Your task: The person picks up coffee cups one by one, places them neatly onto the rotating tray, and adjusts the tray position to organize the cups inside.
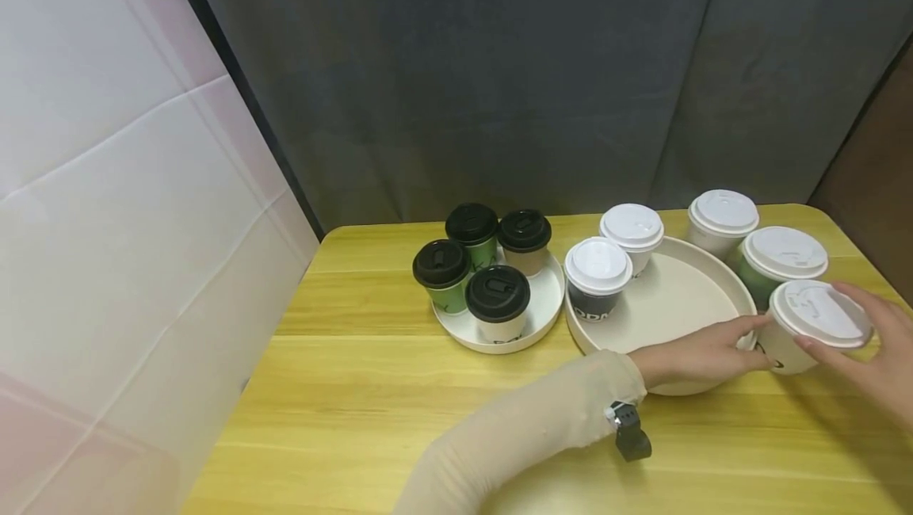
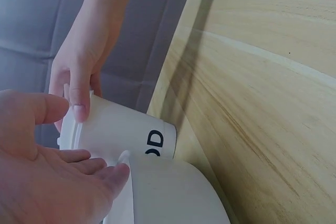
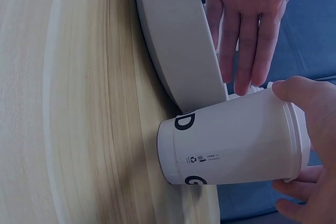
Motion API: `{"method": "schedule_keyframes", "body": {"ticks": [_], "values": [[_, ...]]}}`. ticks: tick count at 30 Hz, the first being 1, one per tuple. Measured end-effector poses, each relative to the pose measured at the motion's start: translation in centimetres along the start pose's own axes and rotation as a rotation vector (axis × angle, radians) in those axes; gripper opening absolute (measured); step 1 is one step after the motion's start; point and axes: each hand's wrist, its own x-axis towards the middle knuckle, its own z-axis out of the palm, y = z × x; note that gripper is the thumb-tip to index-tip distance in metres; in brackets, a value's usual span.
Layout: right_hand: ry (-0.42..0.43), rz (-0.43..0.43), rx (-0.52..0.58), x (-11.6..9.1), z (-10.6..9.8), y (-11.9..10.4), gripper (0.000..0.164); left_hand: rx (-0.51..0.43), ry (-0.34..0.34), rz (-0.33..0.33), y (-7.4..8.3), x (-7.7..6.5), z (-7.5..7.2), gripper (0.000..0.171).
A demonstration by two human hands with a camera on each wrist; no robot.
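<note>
At the right edge of the large cream tray (image 1: pixel 674 289), a white paper cup with a white lid (image 1: pixel 820 313) is upright on the table or just above it; I cannot tell which. My right hand (image 1: pixel 888 352) holds this cup round its lid, thumb on one side and fingers on the other, as the right wrist view shows. My left hand (image 1: pixel 702 352) reaches over the tray's near right rim, fingers extended and palm turned toward the cup (image 3: pixel 236 140). Its fingertips are close to the cup's side; contact is unclear.
On the tray stand a dark cup (image 1: pixel 597 277) and a white cup (image 1: pixel 632 230), both white-lidded. Beyond its right rim are a white cup (image 1: pixel 722 222) and a green cup (image 1: pixel 781 257). A smaller white plate (image 1: pixel 545 301) bears several black-lidded cups (image 1: pixel 498 293). A grey curtain (image 1: pixel 499 87) hangs behind.
</note>
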Motion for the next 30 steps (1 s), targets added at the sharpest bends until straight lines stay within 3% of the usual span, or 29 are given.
{"method": "schedule_keyframes", "body": {"ticks": [13, 19, 24, 30], "values": [[0.094, 0.046, 0.006, 0.0, -0.5, -0.8, 0.075, 0.021, 0.018, -0.015, 0.2, -0.2, 0.0, 0.063], [0.109, 0.100, 0.057, 0.1, -1.1, -1.9, 0.080, -0.028, -0.016, 0.045, 0.5, -0.3, -0.1, 0.064], [0.145, 0.073, 0.095, 0.3, -1.5, -2.8, 0.081, -0.072, -0.039, 0.095, 1.0, -0.6, -0.3, 0.068], [0.176, 0.035, 0.052, 0.5, -1.9, -4.1, 0.075, -0.077, -0.030, 0.153, 1.7, -1.0, -0.5, 0.073]]}}
